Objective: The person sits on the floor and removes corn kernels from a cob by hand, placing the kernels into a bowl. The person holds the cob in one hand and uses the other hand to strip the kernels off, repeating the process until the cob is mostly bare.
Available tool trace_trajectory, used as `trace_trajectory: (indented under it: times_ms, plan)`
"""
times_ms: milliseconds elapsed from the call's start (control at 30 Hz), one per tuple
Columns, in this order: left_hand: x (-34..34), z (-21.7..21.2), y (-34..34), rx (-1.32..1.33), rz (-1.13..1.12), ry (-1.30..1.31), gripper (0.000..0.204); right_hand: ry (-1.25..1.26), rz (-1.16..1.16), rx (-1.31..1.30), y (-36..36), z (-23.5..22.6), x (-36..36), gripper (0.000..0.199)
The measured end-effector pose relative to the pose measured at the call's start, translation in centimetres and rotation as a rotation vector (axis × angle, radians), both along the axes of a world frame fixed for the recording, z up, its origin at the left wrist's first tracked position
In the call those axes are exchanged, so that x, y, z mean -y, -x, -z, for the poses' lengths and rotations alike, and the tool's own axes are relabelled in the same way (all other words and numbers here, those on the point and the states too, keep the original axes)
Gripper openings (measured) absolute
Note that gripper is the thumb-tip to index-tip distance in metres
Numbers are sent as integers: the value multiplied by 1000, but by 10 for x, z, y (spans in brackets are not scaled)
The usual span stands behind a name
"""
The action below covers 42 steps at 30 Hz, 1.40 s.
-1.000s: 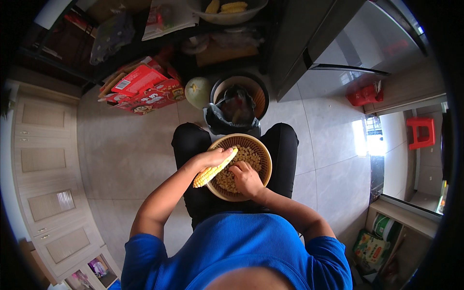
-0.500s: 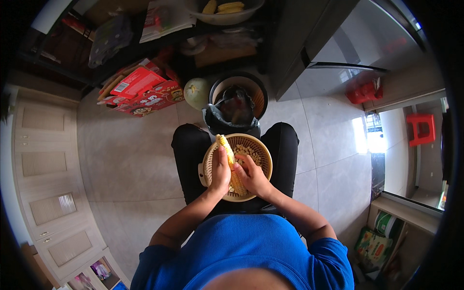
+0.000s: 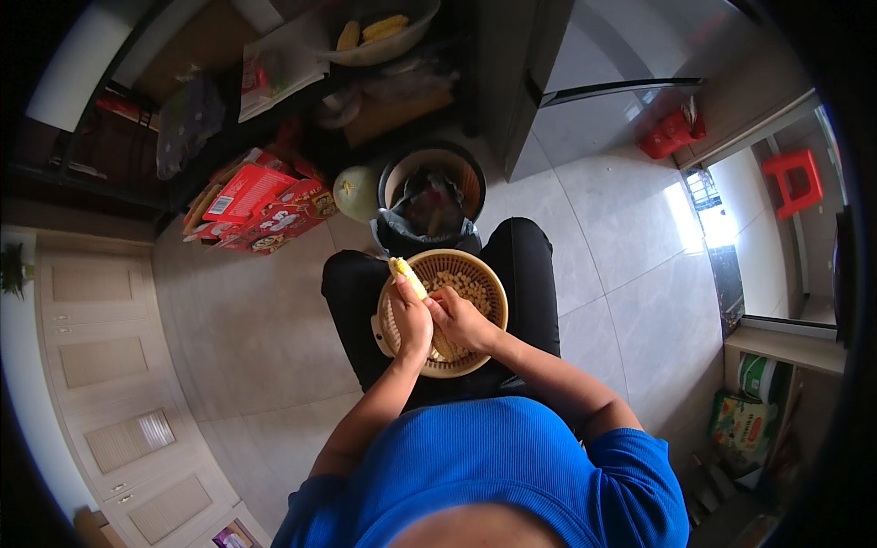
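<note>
A yellow corn cob (image 3: pixel 407 277) slants up to the left over a tan plastic basket (image 3: pixel 501 310) with slotted walls, which rests on my lap between my thighs. My left hand (image 3: pixel 413 321) is wrapped round the cob, whose tip sticks out above the fingers. Pressed against the cob from the other side is my right hand (image 3: pixel 461 321), its fingers bent and the thumb on the kernels. Loose corn kernels (image 3: pixel 466 287) lie in the basket. My hands hide much of the cob's lower part and some of the basket's bottom.
Just beyond the basket stands a bin (image 3: pixel 476 183) with a dark liner. A pale green round gourd (image 3: pixel 354 192) and a red carton (image 3: pixel 274 215) are to its left. More corn cobs lie in a bowl (image 3: pixel 384 50) on the dark shelf. A red stool (image 3: pixel 793 181) is far right.
The whole view has turned slightly. My right hand has closed in on my left, and the cob now leans further left. Both hands stay on it.
</note>
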State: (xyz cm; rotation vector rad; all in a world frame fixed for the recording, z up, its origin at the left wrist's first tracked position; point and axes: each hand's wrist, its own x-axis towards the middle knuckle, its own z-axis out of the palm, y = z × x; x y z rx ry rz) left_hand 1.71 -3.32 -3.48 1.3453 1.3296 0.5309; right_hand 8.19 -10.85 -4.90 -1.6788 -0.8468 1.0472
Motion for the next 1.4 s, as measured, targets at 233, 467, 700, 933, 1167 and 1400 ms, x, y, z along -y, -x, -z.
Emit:
trace_trajectory:
  times_ms: [233,467,700,933,1167,1400]
  plan:
    - [2,-19,-6,-119,70,-93,49,69,-60,108,-2,-3,-3,25]
    - [-7,3,-2,-13,37,-16,51,-73,102,84,0,20,0,22]
    - [-18,10,-3,53,-19,48,56,-72,118,-505,-17,20,8,28]
    - [-21,18,-4,-162,61,-48,56,-24,80,-10,5,-4,5,29]
    - [-17,2,-12,-167,108,-121,57,-26,144,-52,2,10,8,28]
    - [-27,23,-8,39,2,-11,54,-50,126,-323,0,9,17,30]
